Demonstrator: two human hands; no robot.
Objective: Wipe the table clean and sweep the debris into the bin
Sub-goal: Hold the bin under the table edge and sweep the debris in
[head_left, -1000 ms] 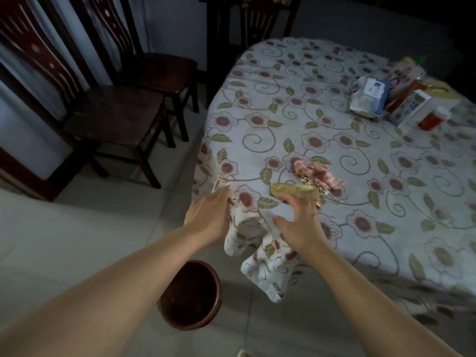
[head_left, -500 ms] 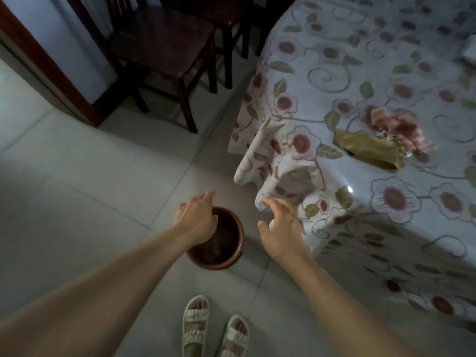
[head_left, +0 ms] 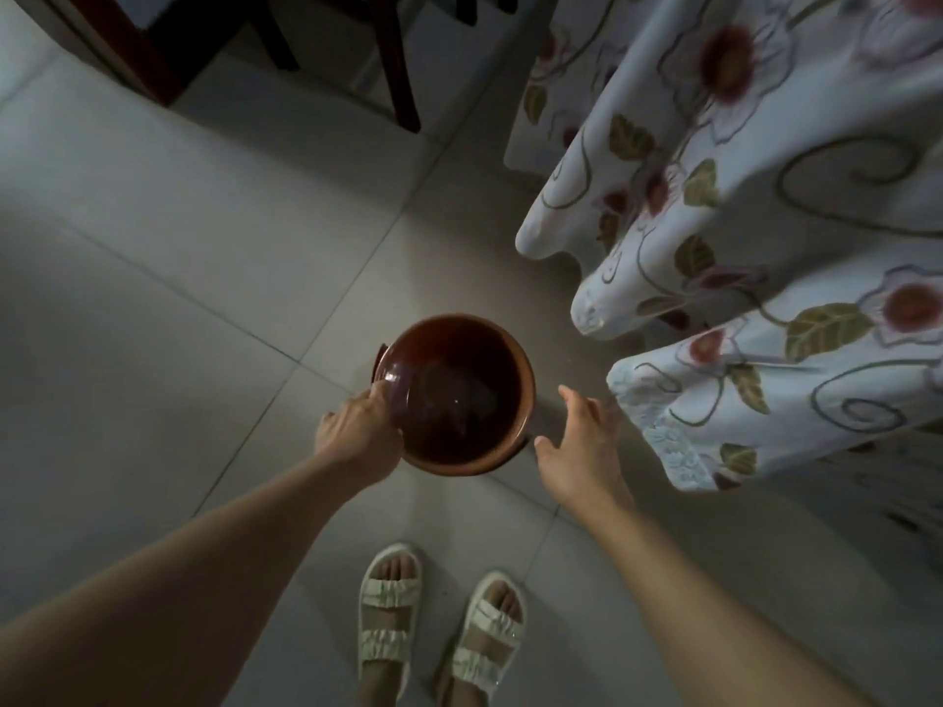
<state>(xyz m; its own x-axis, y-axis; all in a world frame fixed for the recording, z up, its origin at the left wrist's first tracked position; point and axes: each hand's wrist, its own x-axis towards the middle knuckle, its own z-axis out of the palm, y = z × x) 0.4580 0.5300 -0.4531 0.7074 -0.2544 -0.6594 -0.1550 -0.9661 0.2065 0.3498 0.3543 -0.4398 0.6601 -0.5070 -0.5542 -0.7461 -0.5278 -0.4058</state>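
Observation:
A round dark brown bin stands on the tiled floor below me, seen from straight above, its inside dark. My left hand grips the bin's left rim, fingers curled over the edge. My right hand hovers just right of the bin with its fingers spread, holding nothing and not touching the rim. The table's flowered white cloth hangs in folds at the right, close to my right hand. The table top and the debris on it are out of view.
Dark wooden chair legs stand at the top left. Pale floor tiles spread to the left of the bin. My two feet in light sandals stand just behind the bin.
Both hands left the table edge and dropped to the bin. My left hand has taken hold of its rim; the view tilted down from the table top to the floor.

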